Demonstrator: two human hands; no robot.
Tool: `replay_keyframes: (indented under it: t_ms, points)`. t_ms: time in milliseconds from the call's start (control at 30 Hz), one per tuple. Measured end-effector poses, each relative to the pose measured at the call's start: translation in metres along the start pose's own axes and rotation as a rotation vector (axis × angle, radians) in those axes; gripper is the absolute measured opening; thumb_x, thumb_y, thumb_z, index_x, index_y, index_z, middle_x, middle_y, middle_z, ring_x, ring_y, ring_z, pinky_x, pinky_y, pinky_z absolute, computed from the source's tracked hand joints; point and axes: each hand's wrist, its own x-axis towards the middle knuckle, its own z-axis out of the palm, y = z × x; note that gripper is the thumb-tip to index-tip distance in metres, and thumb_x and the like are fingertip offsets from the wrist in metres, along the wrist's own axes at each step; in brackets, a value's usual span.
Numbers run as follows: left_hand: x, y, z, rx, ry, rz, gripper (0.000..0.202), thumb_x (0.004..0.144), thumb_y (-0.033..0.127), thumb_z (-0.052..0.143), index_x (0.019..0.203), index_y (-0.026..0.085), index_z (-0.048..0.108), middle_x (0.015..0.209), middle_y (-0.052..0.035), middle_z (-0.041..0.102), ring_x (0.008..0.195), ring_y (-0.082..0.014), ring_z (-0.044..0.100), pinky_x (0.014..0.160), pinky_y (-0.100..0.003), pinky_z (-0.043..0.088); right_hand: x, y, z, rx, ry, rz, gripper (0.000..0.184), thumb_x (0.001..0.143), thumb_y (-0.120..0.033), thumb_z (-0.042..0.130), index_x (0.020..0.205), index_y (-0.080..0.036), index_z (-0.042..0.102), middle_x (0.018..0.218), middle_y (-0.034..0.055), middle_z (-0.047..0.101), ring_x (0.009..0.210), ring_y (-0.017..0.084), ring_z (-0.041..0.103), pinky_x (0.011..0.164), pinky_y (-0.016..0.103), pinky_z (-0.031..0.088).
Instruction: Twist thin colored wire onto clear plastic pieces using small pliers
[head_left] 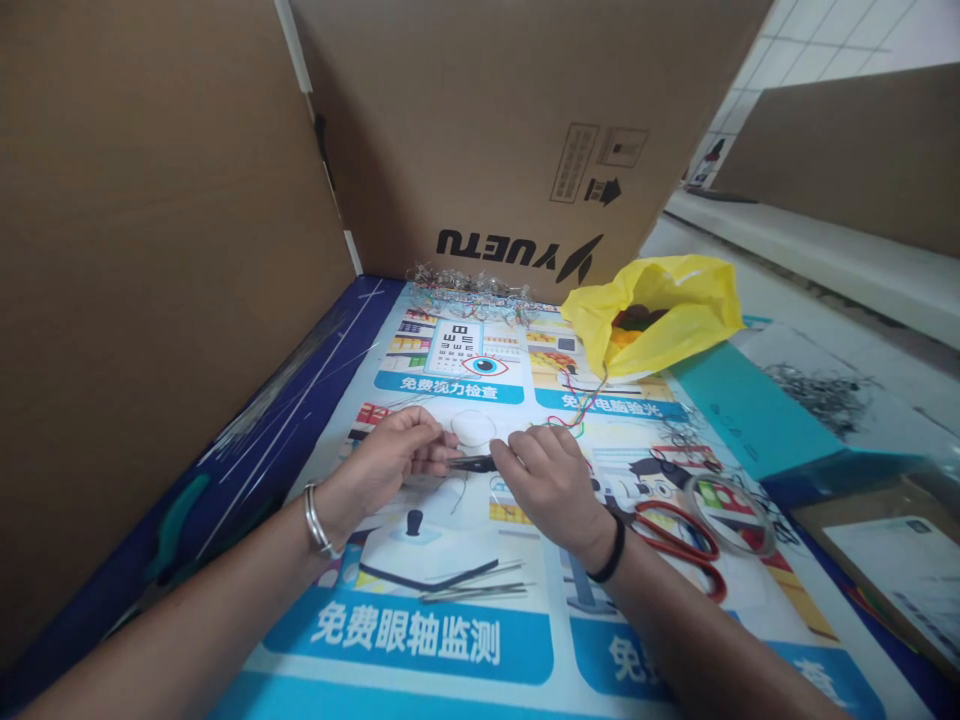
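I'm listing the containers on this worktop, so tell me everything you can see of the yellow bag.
The yellow bag looks like thin, crinkled plastic. It lies slumped over the far right of the printed sheet, in front of the cardboard panel lettered YUETU. Its mouth gapes, showing something dark and something orange inside, too shaded to identify. Thin coloured strands lie by its near edge. No hand touches it.

On my feed I see cardboard panels (pixel 510 130) standing along the left and far edges of the table (pixel 367 308); past its far right corner, pale tiles (pixel 832 40) and a white ledge (pixel 825 258).
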Motion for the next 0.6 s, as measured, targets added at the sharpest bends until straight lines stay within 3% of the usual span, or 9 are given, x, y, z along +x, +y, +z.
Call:
replay_keyframes:
  t_ms: [367,600]
  points:
    - [-0.0012,-0.0014,0.0012,0.013,-0.025,0.007,0.023,0.075,0.026,0.064,0.070,0.016,0.044,0.076,-0.0025,0.065,0.060,-0.0104,0.062,0.054,-0.021,0.048,0.0008,0.0004,-0.0027,0.058,-0.024,-0.012,0.014,0.090,-0.017,0.046,0.094,-0.018,0.060,0.074,0.0025,0.055,0.072,0.017,0.043,0.066,0.034,0.029]
    - [-0.0018,0.0000,0.0010,0.317,-0.020,0.250,0.020,0.080,0.033,0.057,0.074,0.016,0.049,0.083,-0.0038,0.067,0.071,-0.0146,0.065,0.068,-0.029,0.051,0.0028,-0.0035,0.0008,0.221,-0.205,0.118,0.011,0.081,-0.017,0.058,0.070,-0.019,0.056,0.067,0.0008,0.055,0.067,0.016,0.046,0.061,0.030,0.029]
